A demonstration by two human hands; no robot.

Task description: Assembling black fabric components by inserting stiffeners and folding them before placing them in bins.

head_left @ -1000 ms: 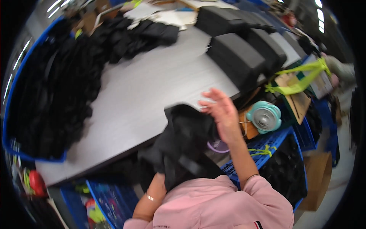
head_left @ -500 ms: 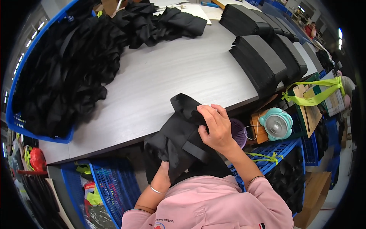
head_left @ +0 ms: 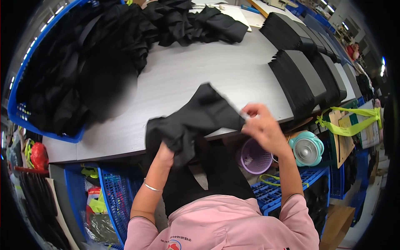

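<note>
Worktop (head_left: 208, 62) lies ahead of my right fingers (head_left: 256, 109), black cloth (head_left: 204, 110) between them and my left hand (head_left: 166, 155), purple basket (head_left: 264, 162) below the right. Left fingers hide in folds, right ones curl at its corner, grips unclear; a loose pinch could drop it.

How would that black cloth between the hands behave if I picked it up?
Probably floppy: the black cloth drapes over the left hand in loose folds. Its bunched, uneven shape suggests it wouldn't roll. Its dull surface suggests it may not be very slippery.
</note>
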